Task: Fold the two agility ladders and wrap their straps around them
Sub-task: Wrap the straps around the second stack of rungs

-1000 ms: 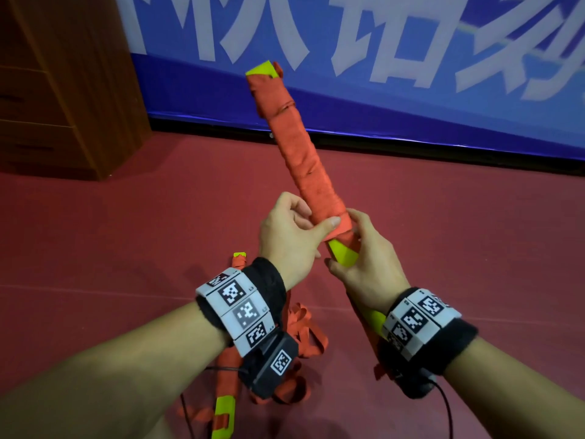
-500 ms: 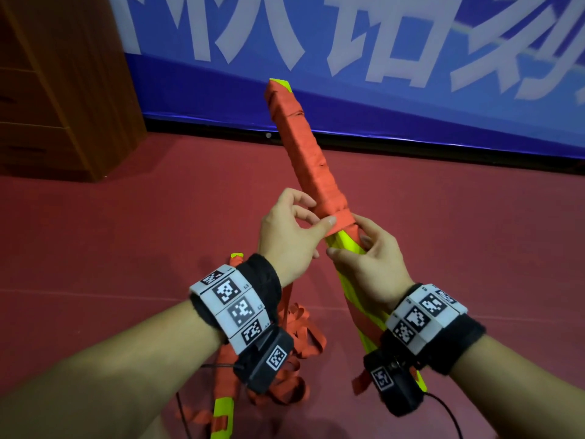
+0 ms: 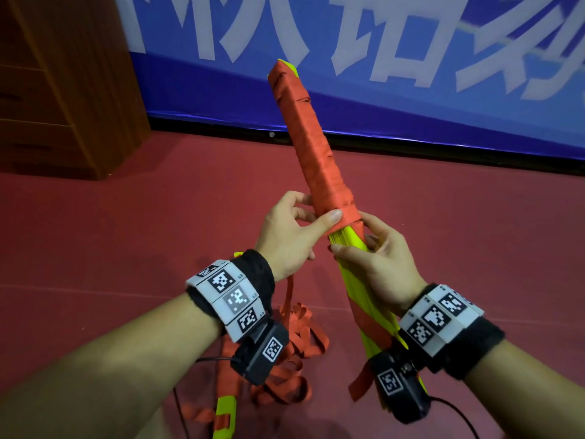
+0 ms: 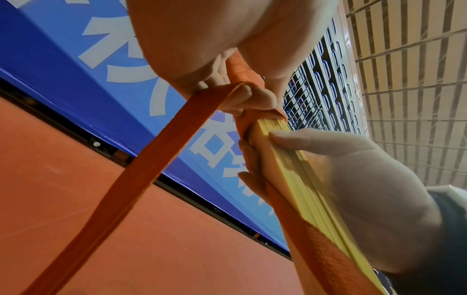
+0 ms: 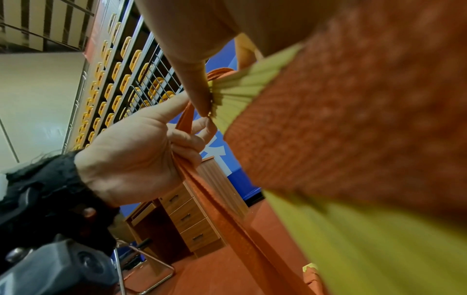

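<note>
Held ladder: folded ladder [image 3: 319, 160] is up in the air betw. both hands, long axis tilted — far tip toward the blue banner [image 3: 411, 99], near end down by the right wrist. Upper part is covered in orange wrap; yellow rungs [image 3: 351, 248] show bare below it.

Key relation: last wrap turn ends right at the left thumb; bare yellow runs from there toward the person. Next turns look set to go that way, and the left hand is the nearer one to feed them.

Left grip: left hand [image 3: 291, 236] has its thumb pressed on the edge of the wrap, fingers curled round the loose strap [image 4: 141, 171], which trails from the hand down to the floor [image 3: 126, 236].

Right grip: right hand [image 3: 380, 264] is closed round the yellow stack just below the wrap, thumb on one side, fingers behind — it steadies the bundle.

Second ladder: other ladder [image 3: 226, 410] lies on the floor under the left forearm w/ its orange strap in a loose heap [image 3: 291, 346]; not wrapped yet.

Progress: my guess — first ladder over halfway wrapped.
</note>
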